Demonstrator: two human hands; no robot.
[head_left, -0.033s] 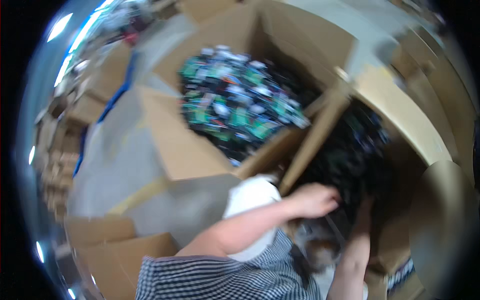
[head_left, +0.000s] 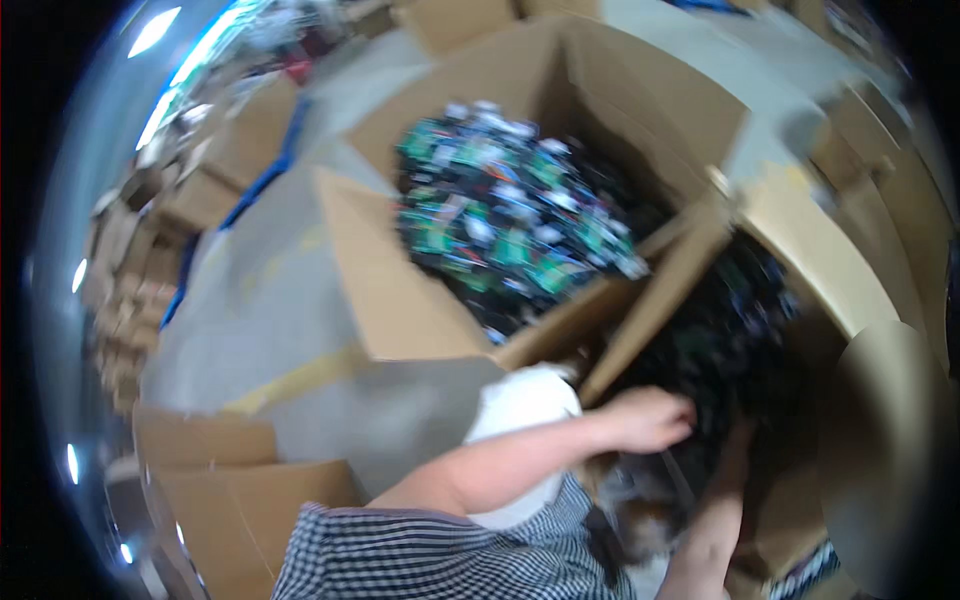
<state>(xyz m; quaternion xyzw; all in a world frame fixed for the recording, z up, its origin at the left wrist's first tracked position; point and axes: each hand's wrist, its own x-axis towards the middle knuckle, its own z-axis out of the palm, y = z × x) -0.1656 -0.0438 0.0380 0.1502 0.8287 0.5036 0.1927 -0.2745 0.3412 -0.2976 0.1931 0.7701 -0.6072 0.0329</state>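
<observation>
My left hand (head_left: 652,420) is closed, fingers curled, over the near side of a deep cardboard box (head_left: 775,495). What it grips is too blurred to make out. Clear plastic (head_left: 645,488) hangs just below that hand. My right hand (head_left: 740,438) reaches down into the same box, its fingers lost in shadow among a heap of dark items (head_left: 705,345). Ahead and to the left, a second open cardboard box (head_left: 400,270) holds a pile of small green, white and black pieces (head_left: 510,215), smeared by motion.
Raised cardboard flaps (head_left: 660,290) stand between the two boxes. Another open carton (head_left: 245,515) sits at the lower left. A blue strip (head_left: 265,170) runs along stacked cartons (head_left: 150,260) at the far left. More cardboard (head_left: 880,200) stands at the right.
The whole view has shifted slightly, so boxes and floor appear farther right and a little lower. My hands keep about the same pose.
</observation>
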